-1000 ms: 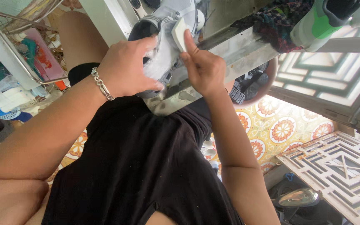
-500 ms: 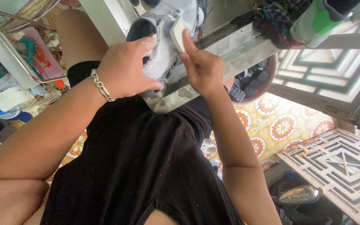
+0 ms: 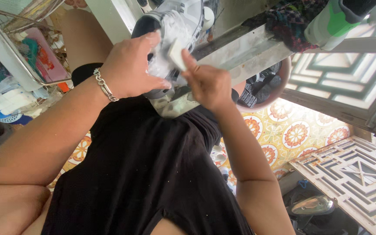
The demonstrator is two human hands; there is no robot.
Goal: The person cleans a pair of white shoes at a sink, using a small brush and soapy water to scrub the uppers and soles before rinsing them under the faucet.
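A: Left hand?

B: Closed around a grey-and-white sneaker, fingers curled over its side, thumb low near the sole. Chain bracelet on that wrist. The shoe is wet, with white foam where the fingers press.

A: Where does the shoe sit?

B: At the top centre of the head view, held at the edge of a metal ledge. Cannot tell if it rests on the ledge or is only held against it.

A: Right hand?

B: Pinched shut on a small white block, maybe a sponge or brush, cannot tell which. Index finger lies straight up along it, the other fingers folded in. The block touches the side of the shoe, just beside the left hand's fingertips.

A: Around them?

B: Dark patterned cloth lies on the ledge to the right. Further right, a white-and-green shoe at the frame's top edge. Below the ledge, a pinkish basin holding dark items. Floor has orange flower tiles. A white lattice panel lies at lower right. A wire rack with mixed clutter at far left. The person's black shirt fills the lower middle.
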